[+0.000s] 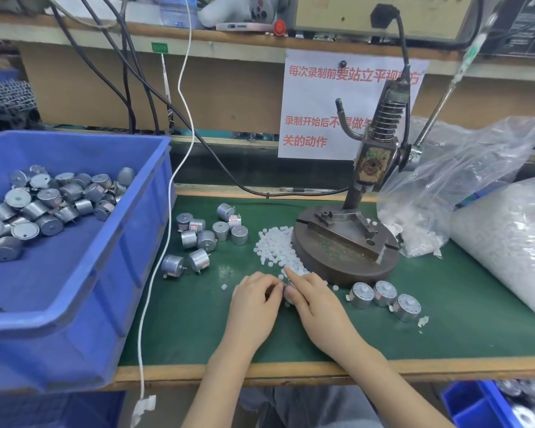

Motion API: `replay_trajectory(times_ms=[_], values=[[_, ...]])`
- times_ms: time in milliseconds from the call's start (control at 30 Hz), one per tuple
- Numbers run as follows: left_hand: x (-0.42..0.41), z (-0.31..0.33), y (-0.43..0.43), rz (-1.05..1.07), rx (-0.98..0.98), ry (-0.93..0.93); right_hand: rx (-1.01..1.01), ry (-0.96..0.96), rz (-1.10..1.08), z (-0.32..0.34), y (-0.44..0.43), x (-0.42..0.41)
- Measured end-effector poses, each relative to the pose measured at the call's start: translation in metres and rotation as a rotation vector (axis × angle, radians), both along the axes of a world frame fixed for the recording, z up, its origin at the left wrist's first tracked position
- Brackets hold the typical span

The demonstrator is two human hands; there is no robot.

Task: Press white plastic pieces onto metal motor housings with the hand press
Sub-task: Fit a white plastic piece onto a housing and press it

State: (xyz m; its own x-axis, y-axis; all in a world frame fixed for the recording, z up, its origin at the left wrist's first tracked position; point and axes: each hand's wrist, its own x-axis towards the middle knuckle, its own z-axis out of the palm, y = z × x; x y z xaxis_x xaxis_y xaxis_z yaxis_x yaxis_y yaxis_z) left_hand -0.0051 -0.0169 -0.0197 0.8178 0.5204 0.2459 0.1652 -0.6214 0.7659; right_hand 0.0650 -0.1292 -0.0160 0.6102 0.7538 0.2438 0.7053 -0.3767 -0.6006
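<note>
Green worktop is lying open along its front edge, while blue bin, scattered motor housings and hand press are crowding behind.

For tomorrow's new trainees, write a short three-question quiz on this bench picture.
1. How many silver metal motor housings stand in a row in front of the dark metal hand press?
2. True or false: a housing sits on the press's round base.
3. The small white plastic pieces are piled: A on that base; B on the green mat beside it; C in a red bowl.
Key: 1 three; 2 false; 3 B.
</note>
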Motion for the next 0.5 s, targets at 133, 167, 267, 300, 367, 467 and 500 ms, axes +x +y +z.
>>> replay_trajectory(times_ms=[133, 167, 267, 300, 367, 467, 500], values=[[0.0008, -0.0003, -0.0004, 0.011, -0.001, -0.01, -0.063, -0.109, 0.027, -0.0005, -0.0001, -0.0027], [0.0007, -0.0006, -0.0003, 0.015, 0.001, -0.013, -0.074, -0.129, 0.032, -0.0008, 0.0004, -0.0032], [0.0017, -0.0008, 0.0001, 0.017, 0.009, -0.005, -0.099, -0.161, 0.034, -0.0021, 0.0015, -0.0034], [0.0019, -0.0006, 0.0002, 0.013, 0.008, -0.003, -0.1, -0.166, 0.03, -0.0028, 0.0017, -0.0029], [0.0016, -0.0001, -0.0006, 0.008, 0.003, -0.004, -0.099, -0.172, 0.026, -0.0038, 0.0019, -0.0015], [0.0012, -0.0006, -0.0003, 0.011, 0.007, 0.004, -0.116, -0.173, 0.024, -0.0042, 0.0025, -0.0013], [0.0014, -0.0008, -0.0003, 0.015, 0.007, 0.007, -0.126, -0.176, 0.028, -0.0043, 0.0025, -0.0015]])
